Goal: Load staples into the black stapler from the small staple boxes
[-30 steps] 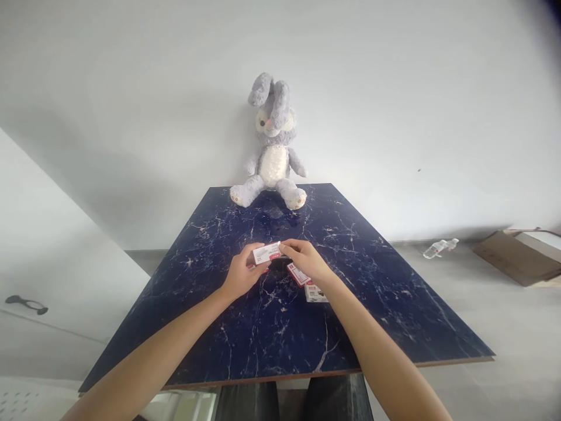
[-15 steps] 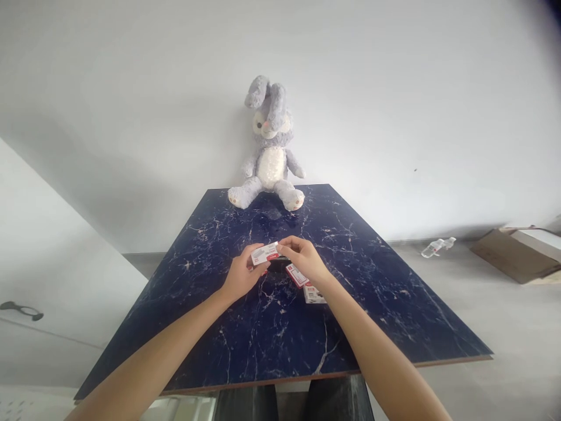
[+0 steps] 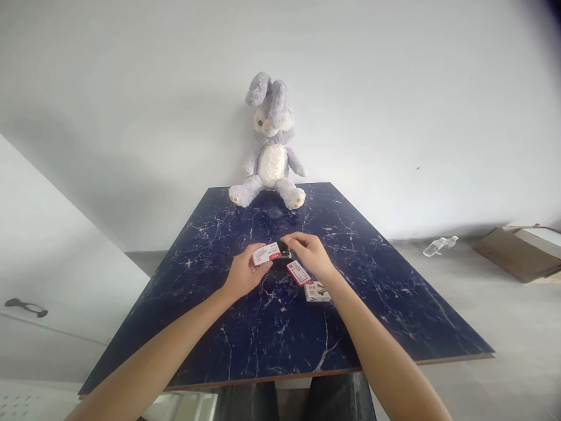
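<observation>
My left hand (image 3: 243, 273) is closed round a small white and red box (image 3: 266, 254), held just above the dark blue marble table (image 3: 245, 345). My right hand (image 3: 312, 252) pinches at the box's right end, where something dark (image 3: 284, 255) shows. I cannot make out what that dark thing is. Two more small white and red boxes lie on the table under my right wrist: one (image 3: 298, 273) nearer the hands, another (image 3: 316, 291) closer to me.
A grey plush rabbit (image 3: 270, 146) sits at the table's far edge against the white wall. On the floor to the right lie a plastic bottle (image 3: 436, 246) and a flat cardboard box (image 3: 517, 252). A white cabinet (image 3: 39, 275) stands at the left.
My right hand's fingers have shifted a little to the right at the box's end, and a dark part now shows there. The boxes on the table have not moved.
</observation>
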A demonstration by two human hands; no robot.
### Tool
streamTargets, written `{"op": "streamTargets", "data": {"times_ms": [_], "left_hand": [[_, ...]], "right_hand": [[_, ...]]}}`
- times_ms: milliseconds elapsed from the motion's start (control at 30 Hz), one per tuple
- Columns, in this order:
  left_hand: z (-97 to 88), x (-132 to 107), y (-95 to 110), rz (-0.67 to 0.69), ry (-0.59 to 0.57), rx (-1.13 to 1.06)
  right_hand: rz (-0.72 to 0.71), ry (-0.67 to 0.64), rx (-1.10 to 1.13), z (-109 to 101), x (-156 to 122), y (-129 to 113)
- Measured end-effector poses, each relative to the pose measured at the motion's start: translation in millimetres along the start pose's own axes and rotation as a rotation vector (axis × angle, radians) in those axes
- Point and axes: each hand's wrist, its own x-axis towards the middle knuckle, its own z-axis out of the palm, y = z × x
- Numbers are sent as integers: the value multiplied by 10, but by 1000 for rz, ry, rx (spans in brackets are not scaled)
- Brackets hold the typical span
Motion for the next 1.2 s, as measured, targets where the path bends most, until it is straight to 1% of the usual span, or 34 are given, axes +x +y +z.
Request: {"op": "streamTargets", "data": {"times_ms": [100, 133, 200, 300, 367, 467, 533, 600, 633, 700, 800, 867, 900, 933, 967, 1033, 1067, 1133, 1200], "left_hand": [[-13, 0, 54, 166, -73, 55], [-8, -4, 68, 226, -91, 65], [11, -19, 89, 315, -121, 71], [40, -47, 113, 363, -183, 83], [46, -61, 128, 373, -225, 110], [35, -65, 149, 399, -274, 172], [21, -59, 155, 409, -299, 216], [2, -44, 142, 404, -295, 225], [-11, -31, 123, 385, -267, 211], [-42, 7, 54, 295, -148, 162], [-87, 100, -124, 47, 69, 109], [-104, 170, -260, -134, 132, 69], [-107, 201, -322, -208, 126, 35], [-105, 227, -373, -255, 97, 5], [-100, 245, -413, -280, 56, -17], [-84, 262, -458, -270, -40, -13], [-74, 263, -467, -256, -79, 7], [-59, 257, -470, -240, -126, 51], [-54, 255, -471, -243, -148, 67]], "right_hand": [[116, 381, -24, -179, 113, 230], [169, 450, -12, -247, 155, 328], [223, 501, 34, -363, 232, 518], [300, 506, 188, -417, 302, 696], [337, 477, 330, -368, 315, 722], [342, 408, 504, -249, 301, 660], [332, 390, 549, -191, 282, 594], [324, 385, 543, -167, 261, 540], [323, 384, 532, -168, 253, 525], [332, 395, 521, -186, 243, 524], [373, 433, 519, -230, 254, 590], [394, 408, 465, -258, 274, 648], [397, 381, 432, -269, 284, 672], [399, 353, 410, -278, 292, 687], [392, 324, 386, -285, 296, 694], [339, 242, 268, -291, 292, 677], [295, 180, 165, -289, 281, 656], [191, 15, -60, -274, 247, 597], [101, -150, -200, -241, 203, 532]]}}
